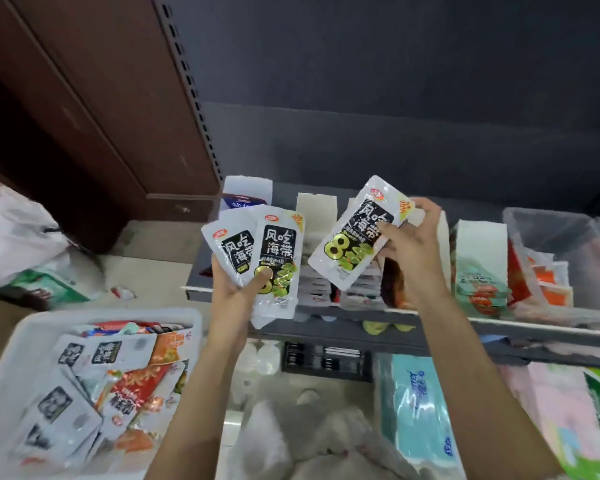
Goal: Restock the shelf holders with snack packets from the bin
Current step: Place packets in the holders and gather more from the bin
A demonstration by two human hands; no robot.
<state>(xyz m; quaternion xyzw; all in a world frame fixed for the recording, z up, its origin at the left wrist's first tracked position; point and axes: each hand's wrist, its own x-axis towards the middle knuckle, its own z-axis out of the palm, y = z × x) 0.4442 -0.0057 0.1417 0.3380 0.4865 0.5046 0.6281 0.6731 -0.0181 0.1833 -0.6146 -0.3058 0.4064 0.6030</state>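
Head view: right hand (407, 242) pinched one seaweed packet (355, 233) above the shelf holders (317, 211); left hand (238, 284) gripped two fanned seaweed packets (260, 254), which risked sliding loose.

Your dark grey shelf (412, 315) carries a row of white card holders (314, 216) stuffed with snack packets (478, 282), plus a clear tub (551, 233) at the right end. Down on the pale floor (146, 268) you've got the white bin (18, 344) full of packets, with a plastic bag (18, 237) behind it.
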